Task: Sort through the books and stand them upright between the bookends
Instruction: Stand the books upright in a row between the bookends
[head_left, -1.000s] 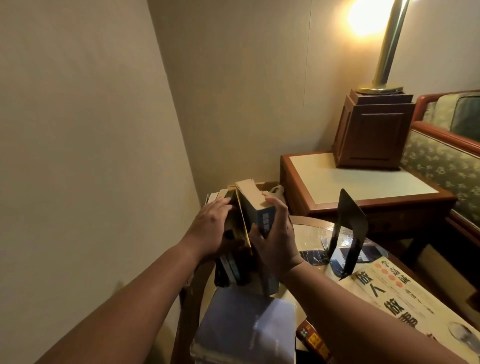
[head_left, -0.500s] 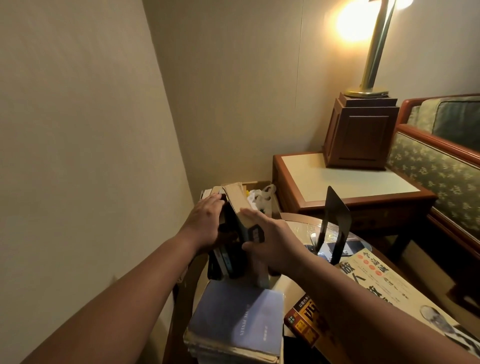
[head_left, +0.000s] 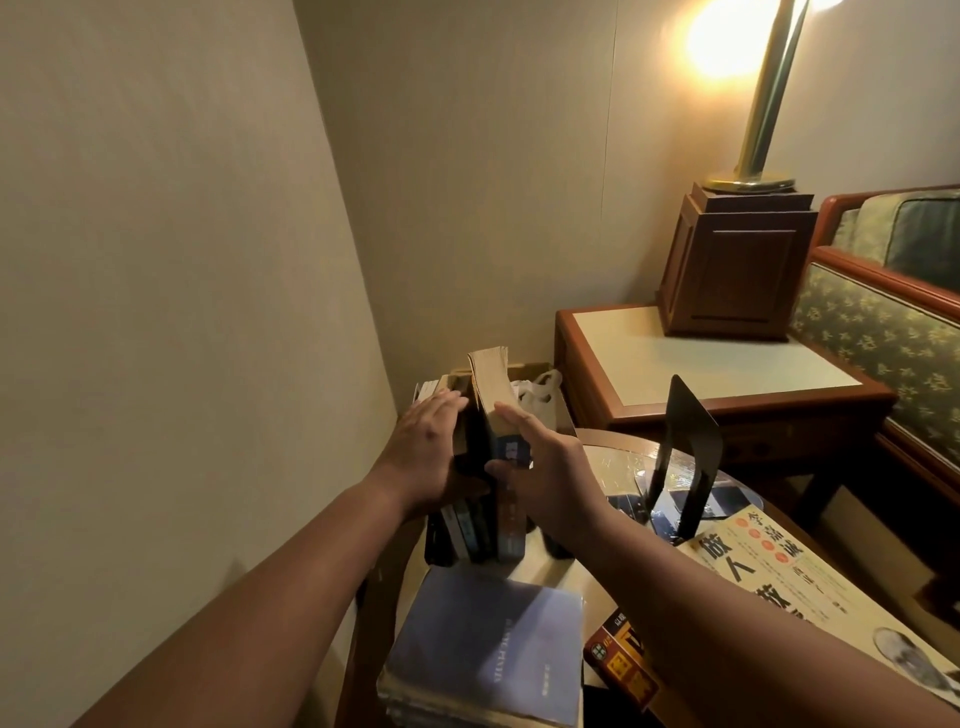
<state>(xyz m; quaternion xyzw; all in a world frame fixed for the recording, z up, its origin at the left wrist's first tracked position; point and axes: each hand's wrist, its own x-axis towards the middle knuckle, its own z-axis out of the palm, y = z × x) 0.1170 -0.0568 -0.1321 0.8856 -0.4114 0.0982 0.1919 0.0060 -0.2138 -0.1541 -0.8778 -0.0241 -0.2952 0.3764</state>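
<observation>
At the round wooden table's (head_left: 623, 437) far edge, we are pressing the yellowed blue-spined paperback (head_left: 492, 391), tilted a second ago, upright against the dark standing row (head_left: 462, 527), left hand (head_left: 421, 457) and right hand (head_left: 545, 483) flat, gripping nothing.

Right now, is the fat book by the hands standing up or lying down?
Standing up. The thick book shows page edges on top, its spine running down to the table, beside other upright books.

Both arms outstretched, left hand (head_left: 426, 452) flat; right hand (head_left: 550, 483) with fingers (head_left: 519, 420) extended, thumb spread
</observation>
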